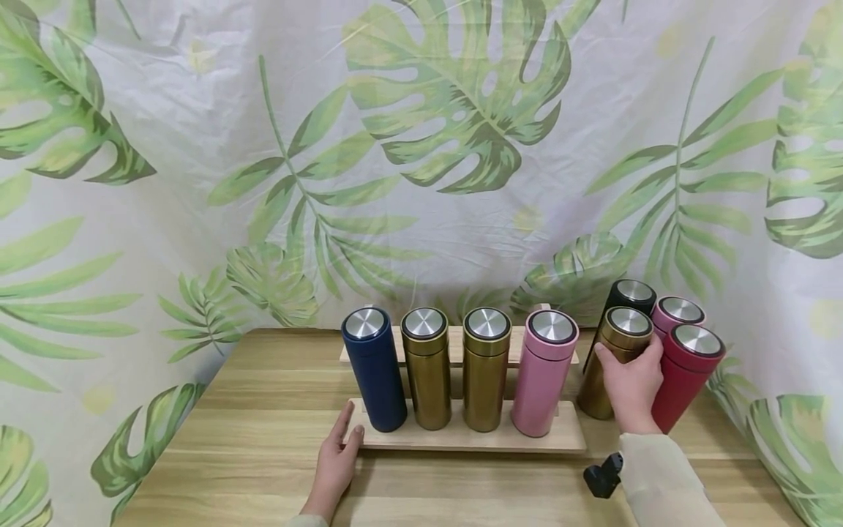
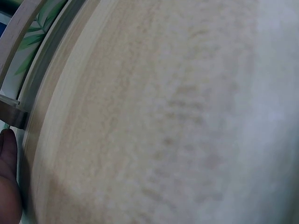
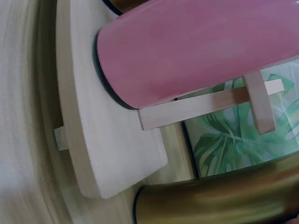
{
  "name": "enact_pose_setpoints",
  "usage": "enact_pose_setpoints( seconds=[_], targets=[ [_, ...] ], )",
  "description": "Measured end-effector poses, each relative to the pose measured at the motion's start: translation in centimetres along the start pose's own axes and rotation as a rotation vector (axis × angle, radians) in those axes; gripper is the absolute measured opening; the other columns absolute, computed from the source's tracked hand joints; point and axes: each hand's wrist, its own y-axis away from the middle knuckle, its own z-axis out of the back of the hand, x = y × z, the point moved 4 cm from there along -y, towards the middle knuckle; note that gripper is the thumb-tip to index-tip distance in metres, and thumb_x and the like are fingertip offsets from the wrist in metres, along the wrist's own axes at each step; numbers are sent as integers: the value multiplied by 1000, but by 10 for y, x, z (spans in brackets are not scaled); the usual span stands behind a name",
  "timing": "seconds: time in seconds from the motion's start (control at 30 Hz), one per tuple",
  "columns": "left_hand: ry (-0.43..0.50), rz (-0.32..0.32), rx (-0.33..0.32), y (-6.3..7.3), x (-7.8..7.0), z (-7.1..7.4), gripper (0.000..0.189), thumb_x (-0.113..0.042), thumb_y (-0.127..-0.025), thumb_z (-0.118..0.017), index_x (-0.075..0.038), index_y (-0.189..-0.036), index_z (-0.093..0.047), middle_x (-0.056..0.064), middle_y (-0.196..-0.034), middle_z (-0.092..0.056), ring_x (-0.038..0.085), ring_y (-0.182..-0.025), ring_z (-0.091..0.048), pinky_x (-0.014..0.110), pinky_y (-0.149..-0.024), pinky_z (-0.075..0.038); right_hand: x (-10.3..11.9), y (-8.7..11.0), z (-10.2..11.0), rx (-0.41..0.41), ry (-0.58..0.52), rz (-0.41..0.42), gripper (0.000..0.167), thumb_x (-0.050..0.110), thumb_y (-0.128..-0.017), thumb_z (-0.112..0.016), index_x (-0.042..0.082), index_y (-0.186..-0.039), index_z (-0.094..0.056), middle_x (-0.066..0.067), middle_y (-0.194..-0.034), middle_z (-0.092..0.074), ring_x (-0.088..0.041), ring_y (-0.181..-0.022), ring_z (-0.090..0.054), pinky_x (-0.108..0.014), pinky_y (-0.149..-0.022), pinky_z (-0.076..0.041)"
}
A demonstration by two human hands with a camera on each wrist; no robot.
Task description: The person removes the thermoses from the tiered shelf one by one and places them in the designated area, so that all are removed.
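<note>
My right hand (image 1: 634,384) grips a gold thermos (image 1: 596,399) with a steel-topped lid, at the right of the wooden rack (image 1: 461,440). In the right wrist view, that gold thermos (image 3: 215,196) stands beside the rack's board end. Along the rack's front board, a navy thermos (image 1: 375,380), two gold thermoses (image 1: 432,391) and a pink thermos (image 1: 543,380) stand in a row. My left hand (image 1: 337,457) rests at the board's left end, its fingers extended. Only part of this hand (image 2: 7,182) shows in the left wrist view.
A red thermos (image 1: 685,380) is close to the right hand's outer side. Behind the held one are a black thermos (image 1: 615,296) and another pink thermos (image 1: 681,310). The rack's rear board (image 1: 456,344) sits higher at the back. A leaf-print curtain (image 1: 421,219) hangs behind the table (image 1: 263,410).
</note>
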Motion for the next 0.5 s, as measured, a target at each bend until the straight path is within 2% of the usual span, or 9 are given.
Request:
enact_pose_setpoints(
  seconds=[0.23, 0.4, 0.5],
  targets=[
    [0, 12, 16, 0, 2, 0, 51, -25, -96, -50, -11, -144, -35, 14, -146, -35, 26, -130, -36, 25, -86, -46, 10, -1, 5, -16, -35, 2, 78, 22, -81, -67, 9, -144, -22, -23, -140, -40, -41, -125, -39, -53, -106, -29],
    [-7, 10, 2, 0, 1, 0, 51, -25, -96, -51, -11, -143, -37, 14, -145, -37, 27, -128, -38, 27, -87, -46, 26, -5, 11, -54, -84, 76, 75, 22, -81, -65, 10, -144, -26, -13, -146, -36, -27, -132, -36, -39, -110, -28],
    [-13, 3, 4, -1, 0, 1, 51, -25, -96, -51, -10, -143, -37, 14, -145, -37, 29, -130, -36, 35, -94, -44, 37, -6, 14, -56, -114, 125, 71, 22, -83, -63, 8, -143, -27, -11, -147, -36, -20, -135, -33, -31, -112, -26]
  ],
)
